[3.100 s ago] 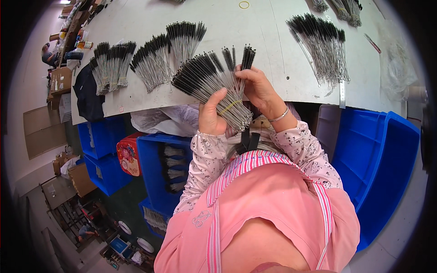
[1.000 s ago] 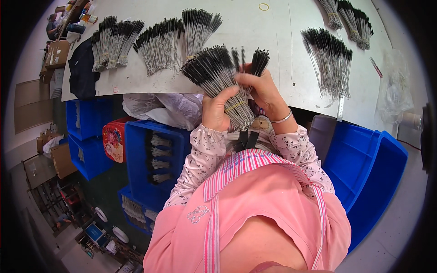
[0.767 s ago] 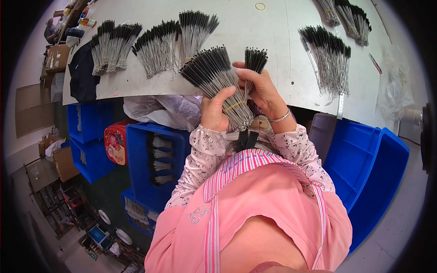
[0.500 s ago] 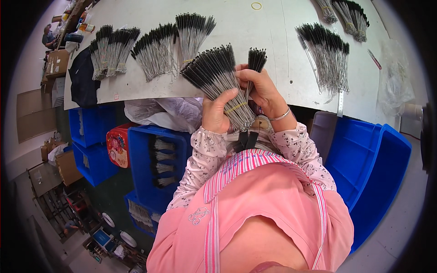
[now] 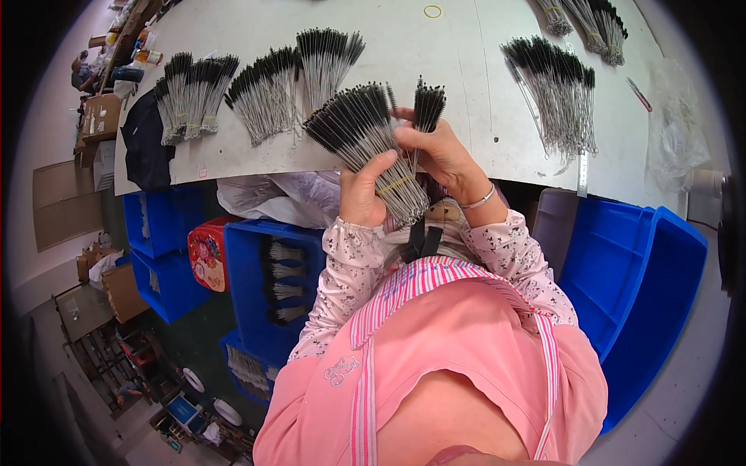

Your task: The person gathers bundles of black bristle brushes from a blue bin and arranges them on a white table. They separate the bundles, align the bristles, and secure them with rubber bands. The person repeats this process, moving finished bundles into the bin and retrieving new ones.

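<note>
A thick fan of wire-handled brushes [image 5: 353, 124] with black bristle heads is gripped in my left hand [image 5: 362, 193], whose thumb presses over the metal stems. Around the lower stems sits a yellow rubber band [image 5: 395, 186]. My right hand [image 5: 444, 157] pinches a smaller cluster of the same brushes [image 5: 429, 109], heads upward, close against the fan's right side. One single brush [image 5: 392, 97] stands slightly apart between the two groups, near my right fingertips. The lower stems of the small cluster are partly hidden by my right hand.
Several brush bundles [image 5: 330, 62] lie on the white table [image 5: 435, 54], with a loose brush pile [image 5: 552, 93] at right. A steel ruler [image 5: 583, 175], a red-handled tool [image 5: 639, 95] and a yellow band [image 5: 433, 12] lie there too. Blue bins [image 5: 614, 272] flank me.
A single brush has come apart from the fan's right edge near my right fingers. Both hands and their brushes have shifted slightly left, and the whole view has moved a little.
</note>
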The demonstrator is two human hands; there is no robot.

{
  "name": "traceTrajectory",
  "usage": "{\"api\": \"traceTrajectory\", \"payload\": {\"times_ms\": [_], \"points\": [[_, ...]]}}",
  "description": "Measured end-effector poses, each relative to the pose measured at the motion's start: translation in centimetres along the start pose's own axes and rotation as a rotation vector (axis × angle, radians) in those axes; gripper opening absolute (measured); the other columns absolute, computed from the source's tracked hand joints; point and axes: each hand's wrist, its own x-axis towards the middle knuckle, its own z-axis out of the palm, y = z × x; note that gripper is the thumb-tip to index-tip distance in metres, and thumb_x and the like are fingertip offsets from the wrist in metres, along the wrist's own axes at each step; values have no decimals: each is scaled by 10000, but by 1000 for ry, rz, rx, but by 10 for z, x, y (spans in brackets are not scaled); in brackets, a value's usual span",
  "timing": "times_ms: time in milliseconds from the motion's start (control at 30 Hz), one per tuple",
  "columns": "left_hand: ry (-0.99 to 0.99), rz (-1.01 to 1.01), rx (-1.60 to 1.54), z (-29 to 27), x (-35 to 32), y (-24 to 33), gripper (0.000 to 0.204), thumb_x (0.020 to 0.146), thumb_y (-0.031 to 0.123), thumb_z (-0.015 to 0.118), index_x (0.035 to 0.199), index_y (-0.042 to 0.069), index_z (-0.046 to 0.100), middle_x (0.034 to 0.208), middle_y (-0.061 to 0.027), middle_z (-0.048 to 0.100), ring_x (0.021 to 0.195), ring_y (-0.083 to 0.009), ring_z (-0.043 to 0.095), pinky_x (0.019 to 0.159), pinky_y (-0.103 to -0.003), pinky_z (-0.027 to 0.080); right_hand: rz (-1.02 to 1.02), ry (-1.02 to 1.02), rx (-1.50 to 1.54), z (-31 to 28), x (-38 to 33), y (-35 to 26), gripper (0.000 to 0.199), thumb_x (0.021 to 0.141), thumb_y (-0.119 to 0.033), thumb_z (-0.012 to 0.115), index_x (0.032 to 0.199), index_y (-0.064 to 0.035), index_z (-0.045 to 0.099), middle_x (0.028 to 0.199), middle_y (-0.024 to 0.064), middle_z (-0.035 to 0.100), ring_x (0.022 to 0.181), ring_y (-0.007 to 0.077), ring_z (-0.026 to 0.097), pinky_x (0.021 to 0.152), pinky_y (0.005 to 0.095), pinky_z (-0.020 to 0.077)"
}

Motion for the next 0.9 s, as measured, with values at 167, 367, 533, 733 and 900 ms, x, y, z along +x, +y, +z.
{"api": "traceTrajectory", "payload": {"times_ms": [167, 367, 533, 733, 900], "points": [[34, 21, -44, 2, 1, -6, 381, 767, -70, 633, 1132, 9, 556, 1033, -83, 636, 887, -196, 641, 772, -337, 555, 2, 39, 7, -8, 7, 2, 225, 738, -17, 705, 933, 28, 602, 736, 33, 579, 543, 103, 498, 506, 244, 428], [6, -14, -16, 5, -1, -1, 397, 761, -75, 637, 1135, 24, 551, 1039, -68, 629, 917, -192, 630, 808, -343, 542, -20, 52, -14, -6, 5, 0, 172, 721, -22, 708, 865, 8, 617, 680, 27, 569, 527, 95, 486, 481, 243, 416], [22, 24, -10, 6, 1, -4, 382, 767, -74, 630, 1131, 15, 556, 1041, -71, 627, 909, -193, 631, 800, -339, 544, -11, 55, 12, -11, 9, 5, 179, 731, -24, 702, 888, 6, 623, 688, 14, 566, 530, 89, 476, 474, 232, 382], [13, -15, -30, -1, 2, -4, 376, 771, -69, 628, 1134, 2, 558, 1055, -80, 626, 916, -198, 629, 802, -340, 543, 39, 55, 77, -6, 5, 1, 194, 733, -29, 708, 906, 10, 631, 692, 7, 565, 541, 78, 474, 490, 228, 387], [-4, -43, -56, 7, -2, 1, 386, 772, -78, 618, 1147, -13, 553, 1064, -94, 625, 927, -212, 630, 809, -358, 543, 54, -15, 51, -14, 5, -2, 210, 742, -28, 703, 937, 15, 637, 733, 22, 595, 592, 93, 527, 566, 253, 461]]}}
